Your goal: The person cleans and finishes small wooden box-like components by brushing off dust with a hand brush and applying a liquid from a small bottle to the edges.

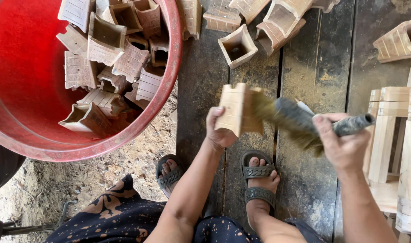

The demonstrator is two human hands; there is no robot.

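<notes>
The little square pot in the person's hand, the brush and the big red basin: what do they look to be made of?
The square pot in the left hand looks like unglazed clay: matte, pale tan, with moulded ridges. The brush in the right hand seems to have stiff yellowish bristles, perhaps plant fibre, on a dark, grimy handle. The red basin looks like plastic: smooth, evenly coloured, with a rolled rim.
</notes>
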